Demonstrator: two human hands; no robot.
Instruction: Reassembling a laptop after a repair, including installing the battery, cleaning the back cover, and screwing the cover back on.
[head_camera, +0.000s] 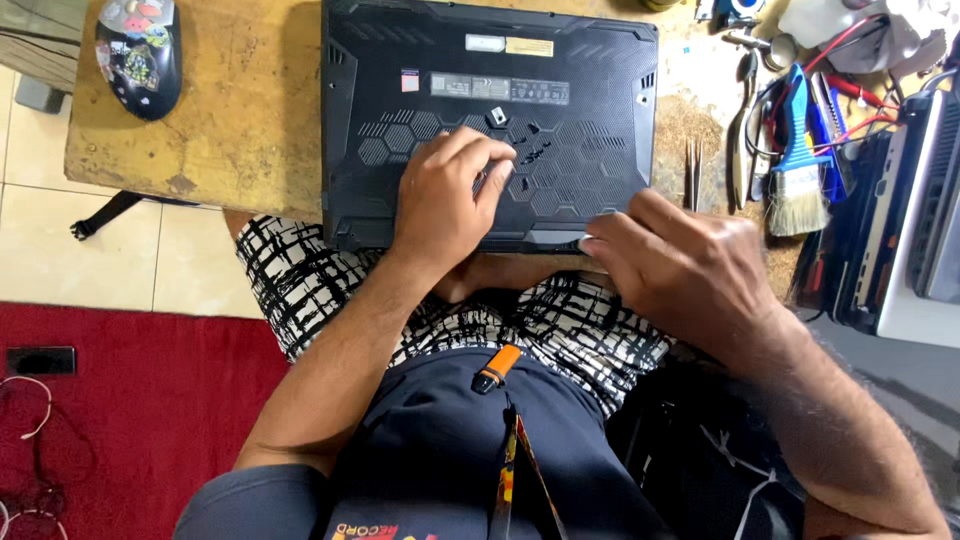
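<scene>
Black laptop (490, 120) is lying upside down on the worn wooden table (240, 110), base exposed; the left hand (445, 200) is curling loosely over small loose screws (535, 150), while the open right hand (680, 270) is steadying the near edge

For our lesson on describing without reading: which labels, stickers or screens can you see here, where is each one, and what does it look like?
Cream label: laptop underside, top middle; yellowish rectangle beside a small silvery one.
Grey label strip: just below it; long, dark grey with pale patches.
Small sticker: left of that strip; squarish, white and red.
Stickers on mouse: table's far left corner; colourful patches on black.
No lit screen is visible.
</scene>
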